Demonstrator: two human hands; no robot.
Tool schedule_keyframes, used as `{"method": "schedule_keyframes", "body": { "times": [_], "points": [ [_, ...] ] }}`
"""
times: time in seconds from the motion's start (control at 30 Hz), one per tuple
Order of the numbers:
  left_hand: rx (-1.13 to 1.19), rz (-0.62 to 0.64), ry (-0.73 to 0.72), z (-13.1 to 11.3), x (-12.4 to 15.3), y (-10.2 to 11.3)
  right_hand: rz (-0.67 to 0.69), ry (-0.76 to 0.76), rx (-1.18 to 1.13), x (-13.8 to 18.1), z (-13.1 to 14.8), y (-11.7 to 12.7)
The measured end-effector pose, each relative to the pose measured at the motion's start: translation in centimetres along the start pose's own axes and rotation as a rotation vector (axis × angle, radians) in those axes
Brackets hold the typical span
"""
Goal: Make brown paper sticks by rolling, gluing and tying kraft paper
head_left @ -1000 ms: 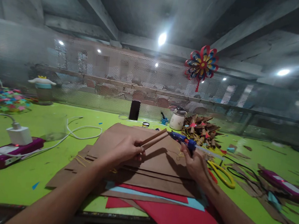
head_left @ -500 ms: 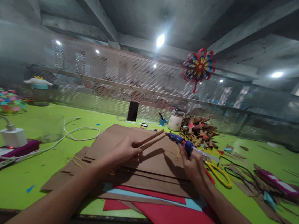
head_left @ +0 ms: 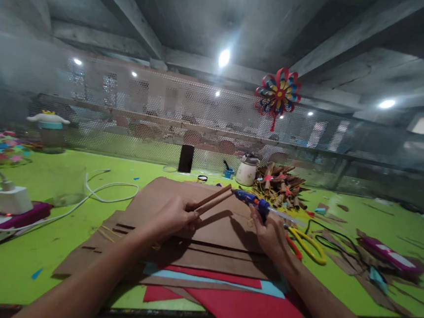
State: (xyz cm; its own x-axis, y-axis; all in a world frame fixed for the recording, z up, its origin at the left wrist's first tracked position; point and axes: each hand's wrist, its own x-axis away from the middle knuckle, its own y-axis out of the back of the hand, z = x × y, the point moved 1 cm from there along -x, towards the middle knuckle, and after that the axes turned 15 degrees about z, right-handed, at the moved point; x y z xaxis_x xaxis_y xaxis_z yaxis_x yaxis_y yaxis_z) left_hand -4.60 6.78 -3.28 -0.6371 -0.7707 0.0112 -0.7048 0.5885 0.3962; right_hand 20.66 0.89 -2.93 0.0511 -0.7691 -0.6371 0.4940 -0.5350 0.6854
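My left hand (head_left: 177, 215) is closed on a rolled brown paper strip (head_left: 212, 198), which looks like two narrow tubes side by side and slants up to the right. In my right hand (head_left: 270, 231) is a blue hot glue gun (head_left: 251, 198), with a clear glue stick (head_left: 286, 218) out of its back. The gun's nozzle is at the far end of the brown paper; whether they touch, I cannot tell. Beneath both hands lies a stack of brown paper (head_left: 165, 189), with red paper (head_left: 250, 311) and light blue paper (head_left: 219, 280) at its near side.
Yellow-handled scissors (head_left: 311, 249) lie right of my right hand. Brown paper rolls (head_left: 284, 185) with yellow string are heaped behind, beside a white jar (head_left: 247, 171). Purple power strips (head_left: 40, 213) sit at both sides, with a white cable (head_left: 98, 191) at left. A phone (head_left: 186, 158) stands at the back.
The whole view has shifted slightly, so things appear a little further left. Both hands keep their holds, and the glue gun nozzle stays at the end of the brown paper.
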Motion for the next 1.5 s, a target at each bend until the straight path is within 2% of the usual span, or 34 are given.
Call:
{"method": "schedule_keyframes", "body": {
  "times": [0.13,0.33,0.57,0.7,0.9,1.13,1.37,1.5],
  "points": [
    [-0.037,0.007,0.01,0.0,0.1,0.1,-0.006,-0.059,0.014,-0.1,-0.2,0.1],
    [-0.086,-0.03,0.018,-0.4,0.2,0.2,-0.025,-0.052,-0.005,-0.2,-0.1,0.3],
    [-0.087,-0.007,0.009,-1.8,0.8,-0.2,-0.028,-0.109,-0.045,-0.3,-0.3,0.3],
    [-0.088,-0.005,0.014,-2.2,0.9,-0.2,-0.013,-0.084,-0.068,-0.4,-0.2,0.3],
    [-0.023,-0.017,0.019,-1.5,0.7,-0.1,0.026,0.007,-0.128,-0.2,0.4,0.2],
    [0.043,-0.025,0.051,-1.4,0.8,0.0,0.116,-0.015,-0.178,0.5,1.5,0.5],
    [0.0,-0.011,0.026,-1.3,0.7,0.1,-0.008,-0.124,-0.209,-0.1,0.4,0.7],
    [0.002,0.001,0.016,-2.0,0.8,-0.3,-0.005,-0.096,-0.157,-0.4,-0.1,0.6]
  ]
}}
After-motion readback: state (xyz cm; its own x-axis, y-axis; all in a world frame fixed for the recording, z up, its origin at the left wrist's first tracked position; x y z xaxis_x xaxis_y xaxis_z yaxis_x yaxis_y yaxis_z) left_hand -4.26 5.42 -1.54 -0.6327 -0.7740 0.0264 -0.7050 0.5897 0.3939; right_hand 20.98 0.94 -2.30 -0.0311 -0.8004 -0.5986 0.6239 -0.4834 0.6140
